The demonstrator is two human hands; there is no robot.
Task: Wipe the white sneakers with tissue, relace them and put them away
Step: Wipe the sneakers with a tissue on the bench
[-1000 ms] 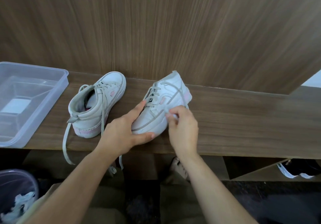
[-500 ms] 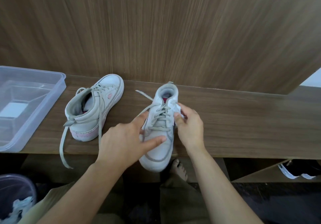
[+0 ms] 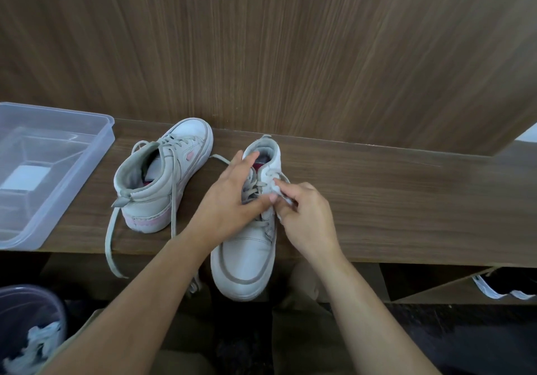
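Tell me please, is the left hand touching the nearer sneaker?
Touching: the head view shows the left hand lying across the laces of the nearer sneaker.

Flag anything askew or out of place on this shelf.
The near sneaker sits with its toe overhanging the shelf edge. The far sneaker's loose laces dangle over that edge. Nothing looks spilled or damaged.
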